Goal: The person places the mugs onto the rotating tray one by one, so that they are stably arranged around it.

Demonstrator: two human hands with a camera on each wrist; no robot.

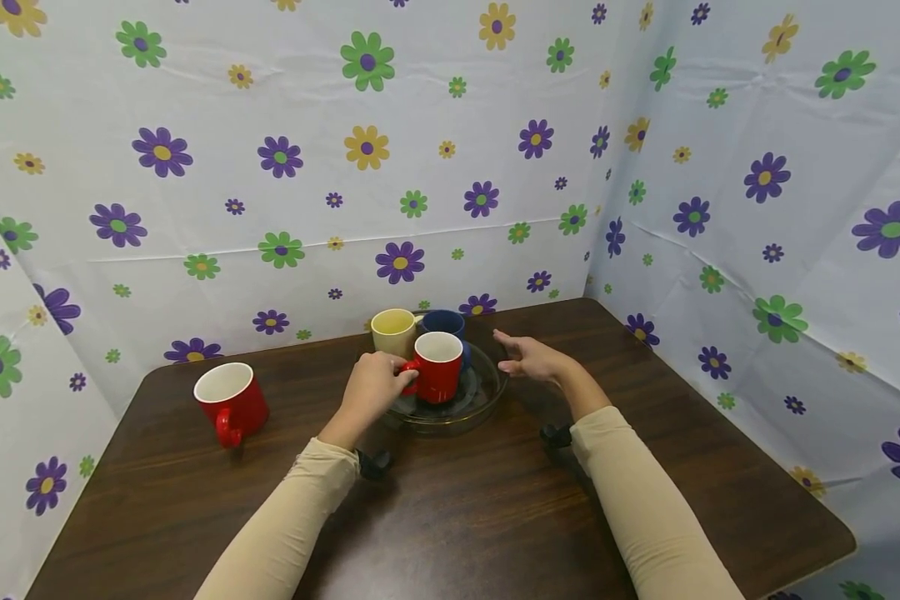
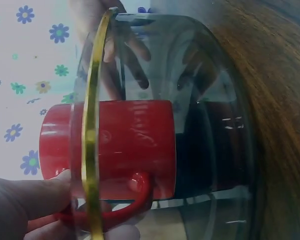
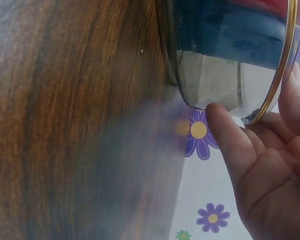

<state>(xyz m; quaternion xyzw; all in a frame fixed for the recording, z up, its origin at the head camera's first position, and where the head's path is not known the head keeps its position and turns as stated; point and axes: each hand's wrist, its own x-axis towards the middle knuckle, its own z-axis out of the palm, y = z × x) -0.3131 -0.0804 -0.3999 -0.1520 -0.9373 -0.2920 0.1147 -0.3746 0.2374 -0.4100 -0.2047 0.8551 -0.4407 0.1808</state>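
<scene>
A red mug (image 1: 438, 375) with a white inside stands upright in a clear glass bowl (image 1: 438, 427) with a gold rim. My left hand (image 1: 371, 385) holds this mug by its handle; in the left wrist view, thumb and fingers pinch the handle (image 2: 122, 214) over the bowl's rim. Behind it in the bowl are a pale yellow mug (image 1: 394, 340) and a blue mug (image 1: 444, 322), the blue one partly hidden. At the bowl's right side is my right hand (image 1: 537, 360), its fingers extended and holding nothing. In the right wrist view its fingers appear beside the glass; contact is unclear.
Another red mug (image 1: 236, 404) stands alone at the left of the dark wooden table (image 1: 450, 517), its handle toward me. A flower-patterned sheet (image 1: 307, 192) hangs along the back and sides, close behind the bowl.
</scene>
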